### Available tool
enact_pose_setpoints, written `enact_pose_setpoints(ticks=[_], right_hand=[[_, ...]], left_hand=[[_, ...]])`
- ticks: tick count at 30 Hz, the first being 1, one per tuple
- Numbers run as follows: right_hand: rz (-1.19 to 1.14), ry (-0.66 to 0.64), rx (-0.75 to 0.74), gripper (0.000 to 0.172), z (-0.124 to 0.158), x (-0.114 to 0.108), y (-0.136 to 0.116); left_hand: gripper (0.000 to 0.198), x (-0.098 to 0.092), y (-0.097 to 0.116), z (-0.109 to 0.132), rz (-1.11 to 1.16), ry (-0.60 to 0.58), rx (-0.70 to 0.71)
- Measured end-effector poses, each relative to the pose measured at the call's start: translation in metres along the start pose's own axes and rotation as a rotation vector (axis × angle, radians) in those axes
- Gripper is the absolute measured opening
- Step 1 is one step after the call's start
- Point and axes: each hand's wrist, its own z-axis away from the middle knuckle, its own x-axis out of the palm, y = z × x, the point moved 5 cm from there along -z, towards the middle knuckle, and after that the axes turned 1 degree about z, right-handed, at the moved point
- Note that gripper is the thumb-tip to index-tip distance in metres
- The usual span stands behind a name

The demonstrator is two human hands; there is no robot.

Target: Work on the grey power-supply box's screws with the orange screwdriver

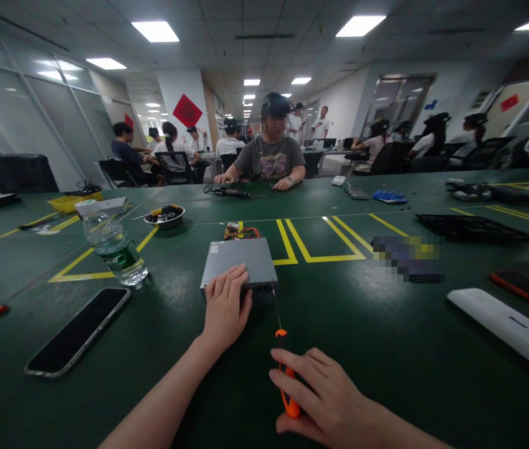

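A grey computer power supply lies flat on the green table, a bundle of coloured cables at its far side. My left hand grips its near left part, fingers over the top and thumb against the near face. My right hand has its fingers around the orange and black handle of a screwdriver. The thin shaft points away from me, and its tip is at the near right corner of the power supply. Whether the tip sits in a screw, I cannot tell.
To the left are a water bottle, a phone and a metal bowl of tools. A white case, an orange-edged phone and a black panel lie right. A person sits opposite.
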Motion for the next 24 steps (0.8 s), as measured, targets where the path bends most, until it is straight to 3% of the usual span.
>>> enact_pose_setpoints(ticks=[5, 11, 16, 19, 24], right_hand=[[-0.062, 0.036, 0.061, 0.046, 0.007, 0.003, 0.004], [-0.022, -0.117, 0.017, 0.038, 0.0, 0.002, -0.002], [-0.015, -0.011, -0.021, 0.026, 0.0, 0.01, -0.004], [-0.055, 0.039, 0.003, 0.028, 0.005, 0.012, -0.001], [-0.059, -0.065, 0.003, 0.032, 0.003, 0.005, -0.002]], left_hand=[[0.028, 0.0, 0.0, 0.0, 0.002, 0.005, -0.003], [0.028, 0.0, 0.0, 0.0, -0.004, 0.007, 0.004], [0.027, 0.0, 0.0, 0.0, -0.005, 0.008, -0.001], [0.027, 0.0, 0.0, 0.0, 0.0, -0.004, -0.004], [0.028, 0.0, -0.001, 0.001, 0.004, -0.007, -0.012]])
